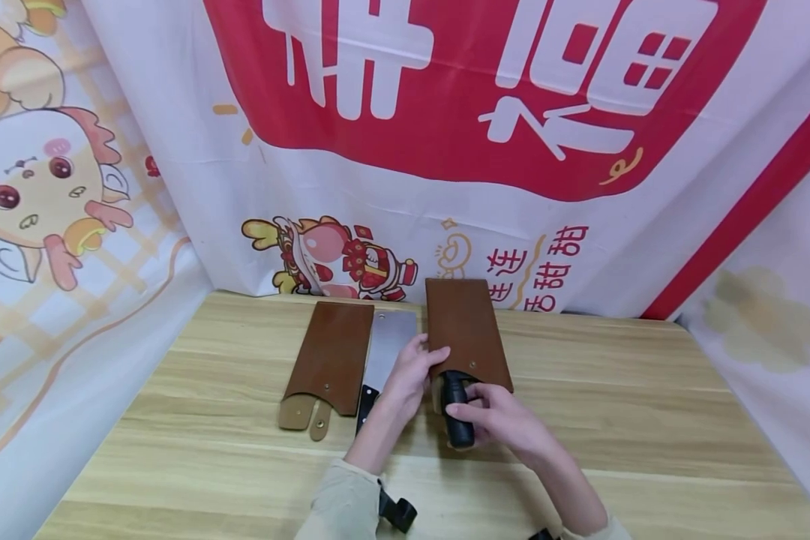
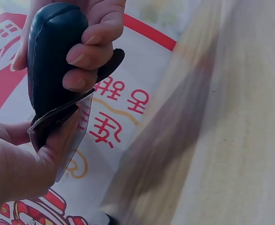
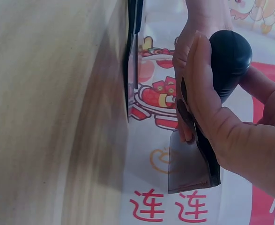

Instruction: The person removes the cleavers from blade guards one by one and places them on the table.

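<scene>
My right hand (image 1: pixel 506 420) grips the black handle (image 1: pixel 457 412) of a knife, its fingers curled round it. The handle stands at the mouth of a brown leather knife sheath (image 1: pixel 466 322); the sheath hides most of the blade in the head view. My left hand (image 1: pixel 410 369) holds the left edge of this sheath near its mouth, thumb on the front face. In the left wrist view the handle (image 2: pixel 55 56) rises out of the sheath opening (image 2: pixel 55 117). The right wrist view shows my right hand (image 3: pixel 221 126) from behind the handle.
Left of my hands, a second brown sheath (image 1: pixel 331 352) lies on the wooden table (image 1: pixel 621 420), its strap and flap towards me. Beside it lies a cleaver with a silver blade (image 1: pixel 393 341) and a black handle (image 1: pixel 366 405). A printed cloth (image 1: pixel 405 172) hangs behind the table.
</scene>
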### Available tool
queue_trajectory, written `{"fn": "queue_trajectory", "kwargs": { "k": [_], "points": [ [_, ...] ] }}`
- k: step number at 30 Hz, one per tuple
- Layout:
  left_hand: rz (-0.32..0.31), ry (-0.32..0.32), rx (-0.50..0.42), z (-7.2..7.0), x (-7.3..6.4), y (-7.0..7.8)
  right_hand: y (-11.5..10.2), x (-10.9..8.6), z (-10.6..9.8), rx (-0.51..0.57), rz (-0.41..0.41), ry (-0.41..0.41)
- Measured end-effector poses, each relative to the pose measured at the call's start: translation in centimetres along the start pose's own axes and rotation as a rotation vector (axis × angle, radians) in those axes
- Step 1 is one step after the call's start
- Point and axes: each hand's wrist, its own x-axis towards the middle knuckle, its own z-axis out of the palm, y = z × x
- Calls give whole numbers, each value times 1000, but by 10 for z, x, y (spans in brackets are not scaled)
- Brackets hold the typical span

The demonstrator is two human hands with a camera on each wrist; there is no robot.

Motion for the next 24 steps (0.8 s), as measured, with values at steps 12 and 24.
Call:
{"fn": "queue_trajectory", "kwargs": {
  "k": [12, 24],
  "points": [
    [35, 40, -29, -1, -4, 12, -11, -8, 14, -52, 17, 30],
    [54, 69, -62, -6, -7, 20, -13, -10, 21, -24, 38, -3]
  ]
}}
